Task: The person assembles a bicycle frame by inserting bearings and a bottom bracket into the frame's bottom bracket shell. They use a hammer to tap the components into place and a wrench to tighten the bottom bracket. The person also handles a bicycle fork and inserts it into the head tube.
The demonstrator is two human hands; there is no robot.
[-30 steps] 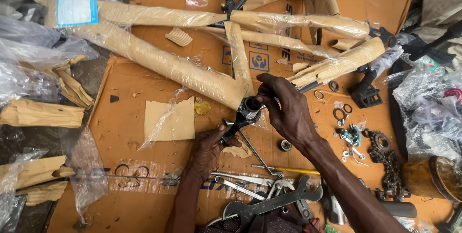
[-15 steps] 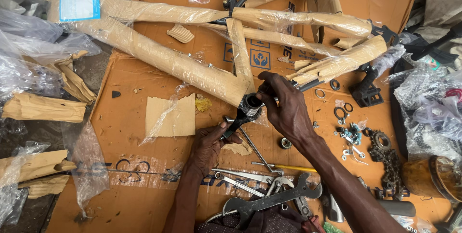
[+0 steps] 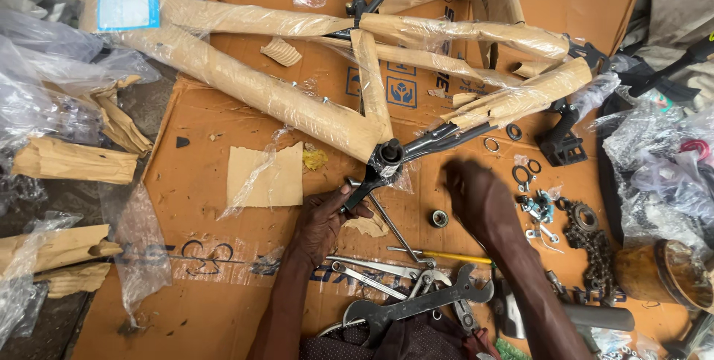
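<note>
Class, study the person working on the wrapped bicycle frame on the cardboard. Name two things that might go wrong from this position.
1. The left hand grips a tool at the frame's bottom shell while the right hand is off the frame; the frame may twist or the tool slip.
2. Small washers and a bearing lie loose beside the right hand; a sweep might scatter them.

Flattened cardboard [image 3: 208,204] carries a wrapped bicycle frame [image 3: 297,107], wrenches [image 3: 416,304], chain [image 3: 595,256].

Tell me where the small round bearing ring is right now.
In the head view, the small round bearing ring lies on the cardboard right of centre, just left of the right hand and below the frame's bottom bracket shell.
</note>
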